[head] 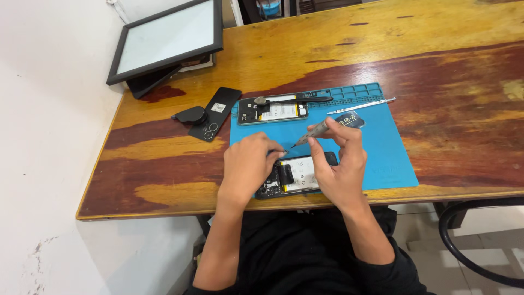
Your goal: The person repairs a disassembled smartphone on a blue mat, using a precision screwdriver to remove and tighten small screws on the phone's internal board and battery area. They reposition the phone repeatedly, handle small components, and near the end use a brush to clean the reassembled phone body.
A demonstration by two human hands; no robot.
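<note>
A slim screwdriver [315, 133] is pinched in the right hand [339, 164], its tip met by the left hand [248, 164], whose fingertips are closed, seemingly on a tiny screw. Beneath, an opened phone [297, 175] lies on the blue mat [382, 147]. Unscrewing seems underway; steady tip placement is called for next.

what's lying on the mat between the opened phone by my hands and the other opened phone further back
In the head view, bare blue mat separates the near opened phone from the far one. Only the screwdriver tip, in the right hand, crosses that stretch.
</note>
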